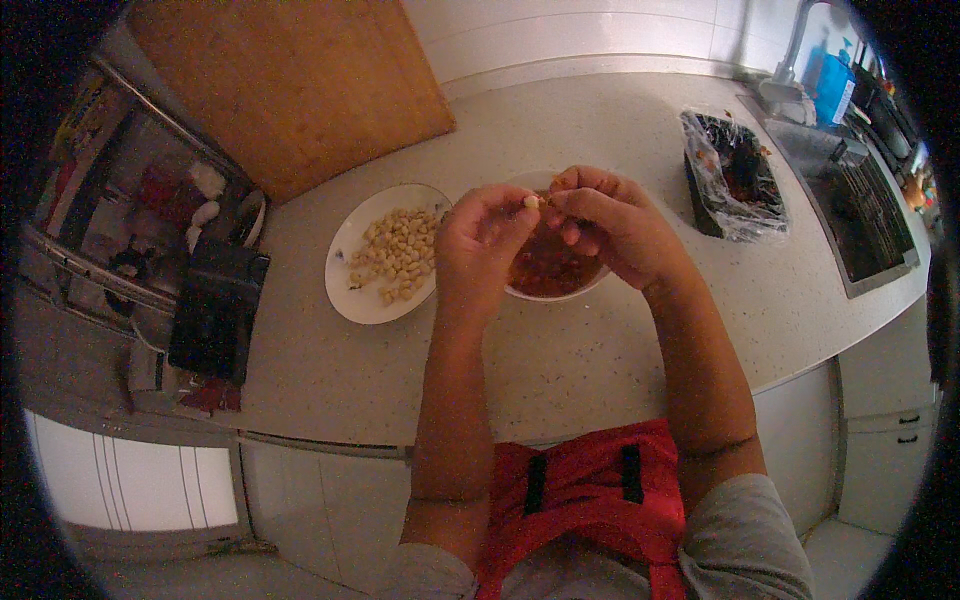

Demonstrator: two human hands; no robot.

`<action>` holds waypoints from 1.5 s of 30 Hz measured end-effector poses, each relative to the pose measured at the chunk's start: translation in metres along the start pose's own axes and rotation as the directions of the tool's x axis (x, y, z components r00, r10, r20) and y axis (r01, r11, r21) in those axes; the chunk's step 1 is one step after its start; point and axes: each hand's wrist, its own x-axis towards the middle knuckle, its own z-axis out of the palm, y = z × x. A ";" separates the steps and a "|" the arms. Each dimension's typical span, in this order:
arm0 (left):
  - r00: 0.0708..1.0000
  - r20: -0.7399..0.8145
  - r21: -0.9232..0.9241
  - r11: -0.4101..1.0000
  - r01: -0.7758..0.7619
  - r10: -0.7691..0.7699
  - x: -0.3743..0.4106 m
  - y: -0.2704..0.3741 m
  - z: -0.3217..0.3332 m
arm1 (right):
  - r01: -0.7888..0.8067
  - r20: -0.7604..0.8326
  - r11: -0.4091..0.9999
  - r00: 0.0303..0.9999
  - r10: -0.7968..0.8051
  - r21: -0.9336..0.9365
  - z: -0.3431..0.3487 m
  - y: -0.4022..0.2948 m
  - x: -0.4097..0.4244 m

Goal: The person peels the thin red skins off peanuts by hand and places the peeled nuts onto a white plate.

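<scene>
Over a white bowl (pixel 553 298) of reddish-brown liquid, both my hands meet at the fingertips. Between the thumb and forefinger of my left hand (pixel 484 244) is a pale peeled kernel (pixel 532 202), which looks like a peanut. My right hand (pixel 611 214) pinches a small reddish-brown bit of skin (pixel 547 201) right beside it. Small round shapes show in the liquid, partly hidden by my hands. Left of the bowl, a white oval plate (pixel 352 300) bears a heap of pale peeled kernels (pixel 401 251); my left hand covers its right edge.
A black container (pixel 701 199) lined with clear plastic holds dark reddish scraps on the right. Beyond it are a sink (pixel 862 277), a faucet (pixel 791 60) and a blue pump bottle (pixel 834 88). A wooden board (pixel 300 82) leans at the back left, near a cluttered rack (pixel 142 195).
</scene>
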 end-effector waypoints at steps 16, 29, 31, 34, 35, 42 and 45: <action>0.961 -0.012 0.863 0.488 -0.130 0.277 0.016 -0.028 -0.048 | -0.016 -0.202 0.989 0.978 0.046 0.147 0.010 -0.009 -0.001; 0.938 0.346 0.936 0.060 -0.346 0.013 0.033 -0.014 -0.012 | 0.058 -0.238 0.993 0.971 -0.032 0.103 -0.002 0.001 0.004; 0.928 0.368 0.928 0.046 -0.371 0.066 0.033 -0.017 -0.015 | 0.060 -0.207 0.992 0.978 -0.035 0.115 -0.002 0.001 0.005; 0.954 0.285 0.884 0.358 -0.300 0.095 0.031 -0.014 -0.013 | 0.115 -0.200 0.975 0.977 -0.076 0.190 0.000 0.003 0.006; 0.968 0.239 0.827 0.506 -0.248 0.084 0.029 -0.012 -0.012 | 0.127 -0.195 0.978 0.976 -0.093 0.168 -0.002 0.004 0.006; 0.995 -0.070 -0.032 0.997 0.067 -0.069 0.014 -0.008 -0.009 | 0.054 -0.168 0.998 0.985 -0.047 0.041 0.001 -0.002 0.001; 0.999 -0.038 -0.039 0.999 0.030 -0.032 0.012 -0.011 -0.012 | 0.033 -0.125 0.999 0.992 -0.031 0.010 0.002 0.001 0.003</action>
